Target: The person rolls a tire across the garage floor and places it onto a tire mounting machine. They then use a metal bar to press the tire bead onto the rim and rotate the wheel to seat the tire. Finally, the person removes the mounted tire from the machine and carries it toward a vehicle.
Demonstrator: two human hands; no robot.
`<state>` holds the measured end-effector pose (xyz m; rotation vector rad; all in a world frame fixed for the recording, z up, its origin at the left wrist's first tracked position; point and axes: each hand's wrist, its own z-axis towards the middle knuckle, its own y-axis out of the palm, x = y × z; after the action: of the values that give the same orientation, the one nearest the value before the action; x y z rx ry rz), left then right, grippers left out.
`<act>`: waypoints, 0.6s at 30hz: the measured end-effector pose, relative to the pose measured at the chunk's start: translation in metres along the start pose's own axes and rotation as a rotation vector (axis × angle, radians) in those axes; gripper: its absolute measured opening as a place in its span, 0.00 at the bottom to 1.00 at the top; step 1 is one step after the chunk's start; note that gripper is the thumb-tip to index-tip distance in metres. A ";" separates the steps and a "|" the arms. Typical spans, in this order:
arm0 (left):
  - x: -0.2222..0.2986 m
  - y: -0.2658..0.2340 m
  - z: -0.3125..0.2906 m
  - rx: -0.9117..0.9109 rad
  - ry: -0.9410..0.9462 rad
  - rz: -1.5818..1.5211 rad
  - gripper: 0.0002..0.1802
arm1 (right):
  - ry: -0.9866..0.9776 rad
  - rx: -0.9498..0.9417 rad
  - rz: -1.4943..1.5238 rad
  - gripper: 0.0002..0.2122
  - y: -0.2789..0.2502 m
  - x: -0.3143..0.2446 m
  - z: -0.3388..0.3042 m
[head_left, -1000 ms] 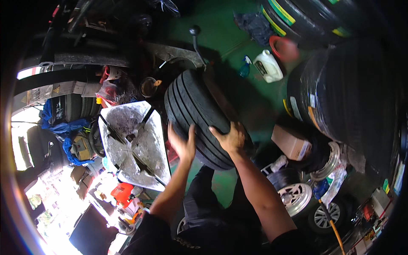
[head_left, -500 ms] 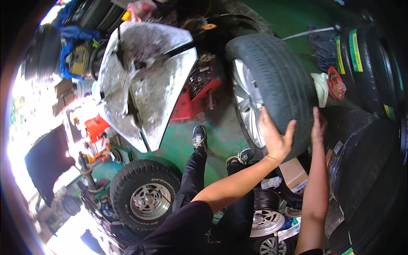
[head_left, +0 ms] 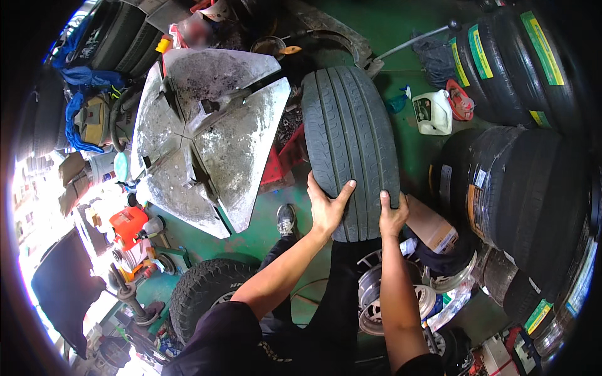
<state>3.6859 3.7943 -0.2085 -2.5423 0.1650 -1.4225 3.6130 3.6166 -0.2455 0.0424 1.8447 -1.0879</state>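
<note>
Between my hands stands a car tire [head_left: 351, 131], upright, its grooved tread facing me. My left hand [head_left: 329, 205] grips its near left edge, the thumb lying on the tread and the fingers round the sidewall. On the near right edge my right hand [head_left: 393, 215] holds it likewise, thumb on the tread. The wheel's rim is turned out of sight. Left of the tire is the worn metal turntable [head_left: 244, 150] of a tire changer, with clamp jaws on its plates; the tire stands apart from it.
A chunky off-road tire [head_left: 194, 291] lies at lower left. Stacked tires [head_left: 520, 200] line the right side. A white jug [head_left: 433, 113] stands on the green floor beyond. Loose alloy rims [head_left: 370, 294] and a cardboard box [head_left: 433, 229] lie by my legs.
The tire has swung left and turned, so its rim no longer shows and the tread faces me. Both hands have moved left with it. My view has shifted right.
</note>
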 end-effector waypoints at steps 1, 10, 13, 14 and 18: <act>0.002 0.004 -0.005 0.058 0.077 -0.030 0.64 | -0.048 -0.019 0.022 0.30 -0.003 0.004 -0.002; 0.051 0.039 -0.030 -0.500 0.069 0.010 0.65 | 0.116 -0.004 0.054 0.30 -0.089 0.104 0.089; 0.020 -0.001 0.015 -0.178 0.069 -0.484 0.56 | 0.306 0.030 0.102 0.35 -0.051 0.132 -0.013; 0.013 -0.017 0.030 -0.261 -0.093 -0.643 0.56 | 0.005 0.119 0.169 0.39 -0.037 0.132 -0.063; 0.020 -0.049 0.023 -0.108 0.065 0.173 0.59 | 0.294 -0.057 0.089 0.39 0.025 0.092 -0.246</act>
<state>3.7151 3.8404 -0.1916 -2.4957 0.4720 -1.4657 3.4004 3.7645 -0.2949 0.2609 2.1132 -1.0075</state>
